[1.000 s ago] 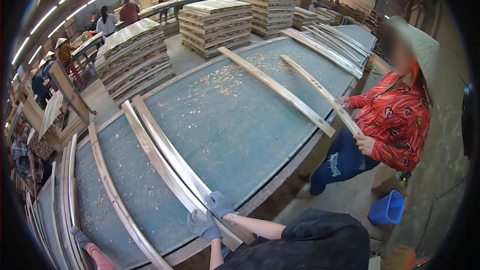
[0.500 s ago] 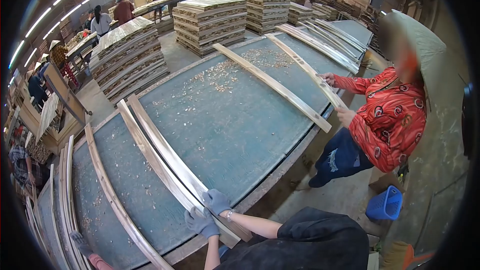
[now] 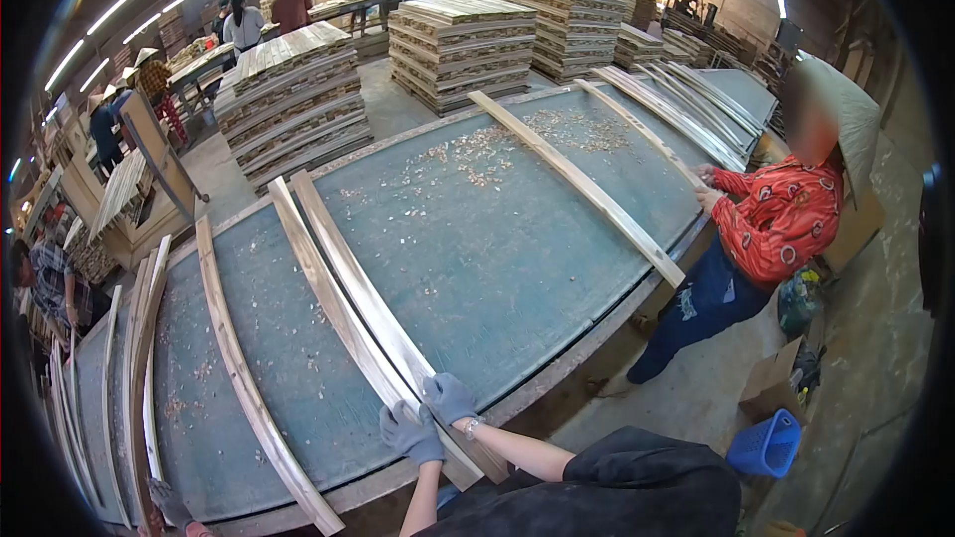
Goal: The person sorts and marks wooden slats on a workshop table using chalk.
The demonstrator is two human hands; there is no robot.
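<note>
Two long wooden planks lie side by side across the blue-green table in front of me. My left hand [image 3: 411, 433], in a grey glove, is closed over the near end of the left plank [image 3: 333, 298]. Beside it, my right hand [image 3: 450, 398], gloved too and with a bracelet at the wrist, grips the right plank [image 3: 363, 288] near its end. The fingertips under the wood are hidden. Both planks reach away to the table's far edge, with a narrow gap between them.
A separate plank [image 3: 249, 388] lies to the left, another [image 3: 587, 194] to the right. Wood chips [image 3: 477, 154] litter the table [image 3: 477, 268]. At right, a co-worker in a red shirt [image 3: 781, 214] holds a plank [image 3: 647, 134]. Plank stacks [image 3: 463, 50] stand behind; a blue basket [image 3: 764, 443] is on the floor.
The view has shifted, so most things sit further right. My hands stay on the two planks. The co-worker's plank has moved away from me. At lower left, another person's planks have shifted.
</note>
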